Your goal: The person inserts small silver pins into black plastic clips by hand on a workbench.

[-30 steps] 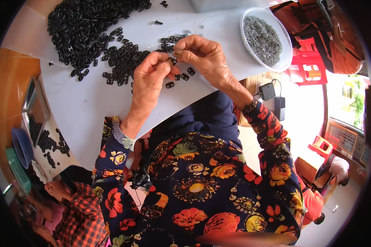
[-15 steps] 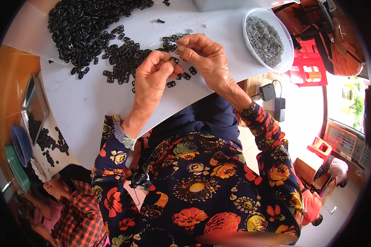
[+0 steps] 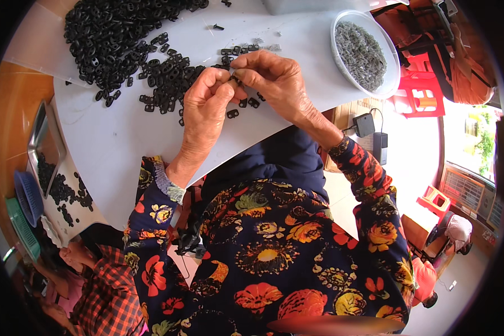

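Note:
Over the white table (image 3: 123,151), my left hand (image 3: 203,109) pinches a small black plastic cord lock part (image 3: 238,82), largely covered by the fingers. My right hand (image 3: 277,84) meets it there, thumb and forefinger closed at the same part; whether a tiny spring sits between those fingertips is hidden. Around the fingertips lie loose black two-hole parts (image 3: 232,113). A bigger heap of black parts (image 3: 103,50) spreads to the far left, with a smaller cluster (image 3: 168,84) nearer my left hand. A few small wire springs (image 3: 273,47) rest beyond my right hand.
A round clear tub (image 3: 395,84) of grey wire springs stands at the far right. One black plunger-like piece (image 3: 218,27) lies at the back. At left are a metal tray (image 3: 37,126), a blue basket (image 3: 28,196) and a co-worker's checked sleeve (image 3: 112,291).
My right hand has shifted slightly left and down, its fingertips now meeting those of my left hand at the cord lock part. My left hand has barely moved.

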{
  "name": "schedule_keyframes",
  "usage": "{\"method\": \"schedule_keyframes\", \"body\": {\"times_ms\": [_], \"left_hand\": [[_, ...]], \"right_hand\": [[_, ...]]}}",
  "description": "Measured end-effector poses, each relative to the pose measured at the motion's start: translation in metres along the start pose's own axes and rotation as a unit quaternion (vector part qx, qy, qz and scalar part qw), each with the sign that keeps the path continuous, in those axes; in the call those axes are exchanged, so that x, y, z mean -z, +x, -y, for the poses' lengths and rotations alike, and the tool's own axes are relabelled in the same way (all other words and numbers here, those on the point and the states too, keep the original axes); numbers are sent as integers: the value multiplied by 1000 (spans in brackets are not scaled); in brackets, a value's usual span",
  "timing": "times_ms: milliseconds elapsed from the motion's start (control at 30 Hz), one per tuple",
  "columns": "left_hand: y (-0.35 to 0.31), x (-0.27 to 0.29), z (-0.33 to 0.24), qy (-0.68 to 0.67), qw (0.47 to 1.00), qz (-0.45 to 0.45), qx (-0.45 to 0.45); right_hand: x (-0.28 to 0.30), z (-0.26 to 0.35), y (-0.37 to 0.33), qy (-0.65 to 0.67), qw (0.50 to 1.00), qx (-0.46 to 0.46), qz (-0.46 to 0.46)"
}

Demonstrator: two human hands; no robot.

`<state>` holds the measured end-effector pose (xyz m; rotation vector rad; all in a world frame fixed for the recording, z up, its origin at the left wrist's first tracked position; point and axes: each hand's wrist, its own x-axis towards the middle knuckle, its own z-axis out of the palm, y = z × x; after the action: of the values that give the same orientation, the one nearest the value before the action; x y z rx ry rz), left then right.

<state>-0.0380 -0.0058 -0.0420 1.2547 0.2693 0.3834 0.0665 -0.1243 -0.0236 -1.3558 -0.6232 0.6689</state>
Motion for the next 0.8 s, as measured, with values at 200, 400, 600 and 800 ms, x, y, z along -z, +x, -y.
{"method": "schedule_keyframes", "body": {"times_ms": [200,400,600,800], "left_hand": [[-1,2,0,20,1000,7,-5],[-2,-4,-3,21,1000,-8,-19],[0,1,-2,44,998,1,-40],[2,3,-1,50,999,-1,-1]], "right_hand": [[6,2,7,-63,997,-23,35],[1,9,5,-175,984,-19,6],[10,11,13,-71,994,-78,33],[10,4,10,-69,996,-32,47]]}}
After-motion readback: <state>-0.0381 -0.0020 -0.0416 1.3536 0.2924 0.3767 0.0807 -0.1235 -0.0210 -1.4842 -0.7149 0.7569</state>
